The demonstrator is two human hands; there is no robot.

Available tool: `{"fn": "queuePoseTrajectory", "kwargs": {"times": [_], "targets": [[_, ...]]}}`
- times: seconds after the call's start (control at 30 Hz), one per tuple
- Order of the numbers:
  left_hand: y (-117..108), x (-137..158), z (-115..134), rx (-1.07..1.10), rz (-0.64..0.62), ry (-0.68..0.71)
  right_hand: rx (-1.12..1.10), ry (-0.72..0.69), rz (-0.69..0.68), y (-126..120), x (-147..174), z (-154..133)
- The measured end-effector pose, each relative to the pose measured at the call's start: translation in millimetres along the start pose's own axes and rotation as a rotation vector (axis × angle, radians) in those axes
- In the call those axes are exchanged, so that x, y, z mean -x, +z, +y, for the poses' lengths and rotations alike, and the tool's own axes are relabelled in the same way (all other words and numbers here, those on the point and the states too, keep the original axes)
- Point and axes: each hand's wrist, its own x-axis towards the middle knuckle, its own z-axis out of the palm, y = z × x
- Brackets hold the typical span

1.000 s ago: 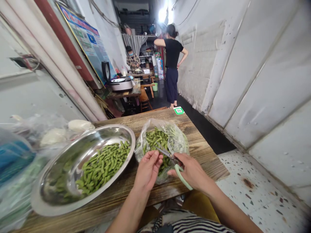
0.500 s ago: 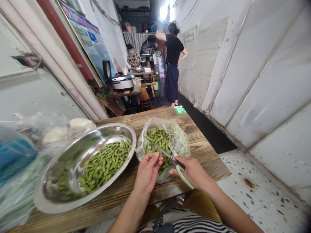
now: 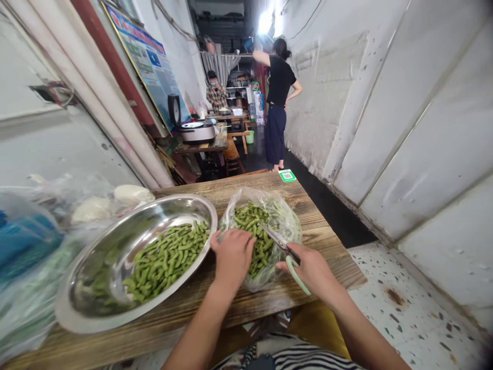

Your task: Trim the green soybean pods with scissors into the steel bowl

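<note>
Palm down, my left hand point(image 3: 233, 255) is at the left side of a clear plastic bag point(image 3: 287, 218). Its thumb is apart from the fingers, close to the metal bowl's rim; the fingertips reach over the edamame pods point(image 3: 252, 216) in the bag and are partly hidden. My right hand point(image 3: 311, 267) grips scissors point(image 3: 295, 275) with pale green handles. Their blades point up and left above the pods, nearly closed. To the left, an oval steel bowl point(image 3: 82, 303) holds a heap of edamame pods point(image 3: 169, 257).
A wooden table point(image 3: 327, 246) bears everything, with a green QR code card point(image 3: 287, 176) at its far edge. Plastic bags point(image 3: 26, 308) crowd the left side. Farther back are a rice cooker point(image 3: 198, 132), a standing person in black point(image 3: 281, 82) and another person point(image 3: 216, 95) at a table.
My left hand has turned palm down and shifted left and up, from beside the blades to the bag's left side. The scissors have moved slightly right. The view has shifted a little.
</note>
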Motion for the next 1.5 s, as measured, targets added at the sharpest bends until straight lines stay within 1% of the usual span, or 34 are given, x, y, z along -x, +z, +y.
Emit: {"fn": "queuePoseTrajectory", "kwargs": {"times": [0.07,0.13,0.17,0.27,0.33,0.37,0.43,0.5,0.53,0.63,0.73,0.8,0.93,1.0,1.13,1.5], "targets": [[16,-7,11,-0.075,-0.073,-0.017,-0.017,0.0,-0.001,-2,2,0],[25,-15,13,-0.115,-0.107,-0.078,-0.023,0.005,0.002,-3,5,1],[27,-18,11,-0.091,-0.131,-0.104,-0.021,0.009,0.005,-4,6,1],[27,-23,-2,0.123,-0.176,-0.128,-0.017,0.031,-0.004,-3,8,3],[26,-21,-9,0.324,-0.141,-0.15,-0.022,0.033,-0.01,-2,8,3],[25,-19,-11,0.423,-0.113,-0.184,-0.026,0.027,-0.009,-1,7,3],[22,-14,-11,0.585,-0.081,-0.276,-0.031,0.008,0.007,1,6,2],[17,-9,-7,0.672,-0.1,-0.345,-0.034,-0.012,0.025,2,5,1],[13,-7,-5,0.689,-0.123,-0.356,-0.037,-0.023,0.031,3,5,1],[4,-4,2,0.712,-0.181,-0.349,-0.07,-0.053,0.039,5,3,0],[-2,-1,5,0.731,-0.209,-0.336,-0.098,-0.069,0.049,6,3,-3],[-3,0,7,0.764,-0.237,-0.335,-0.103,-0.08,0.054,5,3,-6],[-2,2,11,0.85,-0.283,-0.376,-0.102,-0.096,0.037,1,4,-10],[-2,4,12,0.857,-0.282,-0.388,-0.094,-0.112,0.019,0,5,-11],[1,6,9,0.797,-0.253,-0.388,-0.059,-0.128,-0.005,-2,4,-13],[0,10,8,0.763,-0.262,-0.364,-0.031,-0.157,0.01,-4,0,-15]]}}
